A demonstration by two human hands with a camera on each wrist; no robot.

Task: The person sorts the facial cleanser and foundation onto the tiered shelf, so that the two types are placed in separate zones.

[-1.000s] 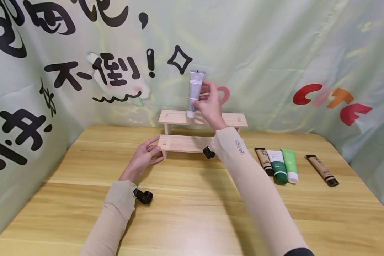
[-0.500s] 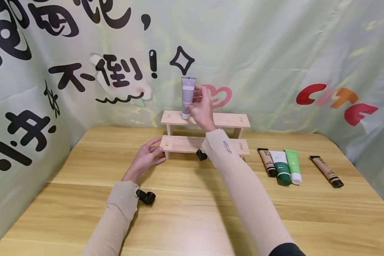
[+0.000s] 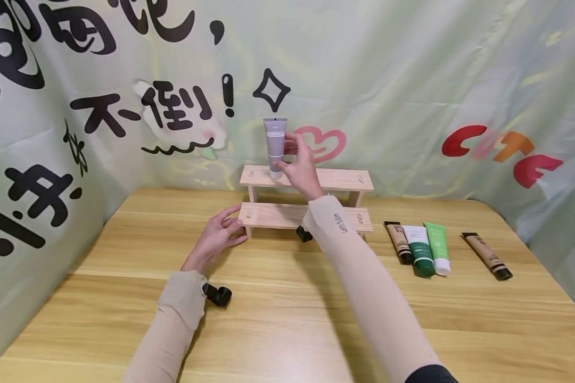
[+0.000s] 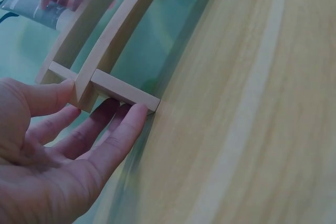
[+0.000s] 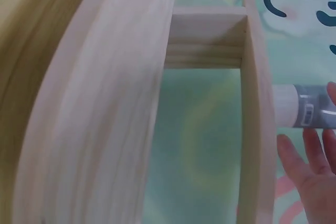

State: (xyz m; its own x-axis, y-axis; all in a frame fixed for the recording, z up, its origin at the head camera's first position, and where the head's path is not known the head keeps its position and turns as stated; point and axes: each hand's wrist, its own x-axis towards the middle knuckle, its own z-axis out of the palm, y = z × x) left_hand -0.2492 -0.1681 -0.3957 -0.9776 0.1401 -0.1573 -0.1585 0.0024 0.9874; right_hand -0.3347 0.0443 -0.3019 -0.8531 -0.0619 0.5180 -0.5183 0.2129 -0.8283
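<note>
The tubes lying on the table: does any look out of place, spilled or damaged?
No spill or damage is visible. Only the rightmost tan tube stands out slightly: it lies alone, while the other three tubes lie close together.

1. Backdrop [image 3: 388,80], right side: we read "CUTE" [image 3: 511,147] in coloured letters.
2. Backdrop, left: we read "不倒!" [image 3: 170,106] in black.
3. Right sleeve [image 3: 364,282]: we read "LetsSlim" [image 3: 339,223].
4. Lilac tube [image 3: 275,146]: we saw a barcode [image 5: 308,114] near the cap [image 5: 285,106]; other print was too small to read.
</note>
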